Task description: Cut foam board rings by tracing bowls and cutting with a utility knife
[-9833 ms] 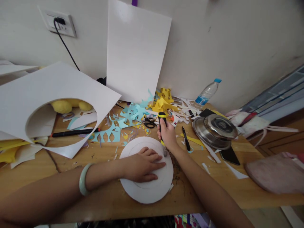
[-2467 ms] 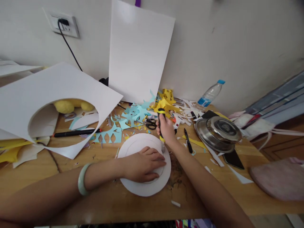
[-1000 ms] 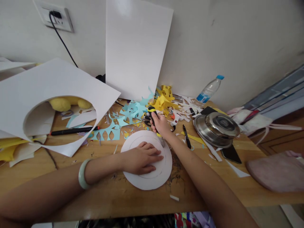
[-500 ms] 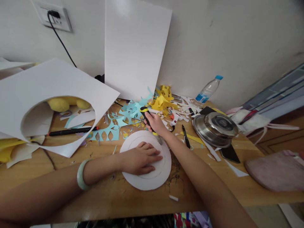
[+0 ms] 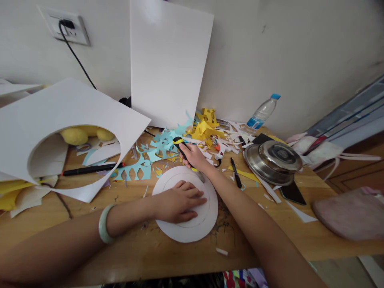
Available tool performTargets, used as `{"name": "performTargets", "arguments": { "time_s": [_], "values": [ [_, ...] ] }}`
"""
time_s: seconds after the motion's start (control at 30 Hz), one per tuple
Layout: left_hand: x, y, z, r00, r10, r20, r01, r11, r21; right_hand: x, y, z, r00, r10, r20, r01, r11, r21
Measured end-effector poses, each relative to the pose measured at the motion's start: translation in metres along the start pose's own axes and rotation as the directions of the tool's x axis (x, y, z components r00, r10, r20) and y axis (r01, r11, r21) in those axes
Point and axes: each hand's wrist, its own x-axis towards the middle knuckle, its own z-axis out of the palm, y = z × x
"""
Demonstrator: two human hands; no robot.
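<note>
A round white foam board disc [image 5: 168,180] lies on the wooden table [image 5: 126,252], with a smaller circle drawn on it in a thin line. My left hand [image 5: 183,201] rests flat on the disc, palm down, fingers stretched to the right. At the disc's far edge, my right hand [image 5: 193,155] is wrapped round a black and yellow utility knife [image 5: 180,146]. The knife's lower end points down at the disc near the drawn circle; its blade is hard to make out. A pale green bangle sits on my left wrist.
Cut blue paper [image 5: 141,170], yellow paper [image 5: 205,128] and white scraps lie behind the disc. A white board with a round hole [image 5: 75,100] stands left. Rightward are a black pen [image 5: 235,172], a metal basin [image 5: 274,160], a phone [image 5: 293,194] and a plastic bottle [image 5: 264,112].
The knife handle in my right hand has tipped slightly to the left. My left hand keeps its place on the disc. The whole view has shifted a little.
</note>
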Motion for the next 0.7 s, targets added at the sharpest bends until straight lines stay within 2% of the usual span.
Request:
{"name": "performTargets", "arguments": {
  "time_s": [0.37,0.7],
  "values": [
    [0.000,0.000,0.000,1.000,0.000,0.006,0.000,1.000,0.006,0.002,-0.013,0.007,0.996,0.073,0.057,-0.071,0.997,-0.025],
    [0.000,0.000,0.000,1.000,0.002,0.013,-0.003,1.000,0.010,0.006,-0.013,0.008,0.986,-0.007,0.165,0.005,1.000,0.012]
  ]
}}
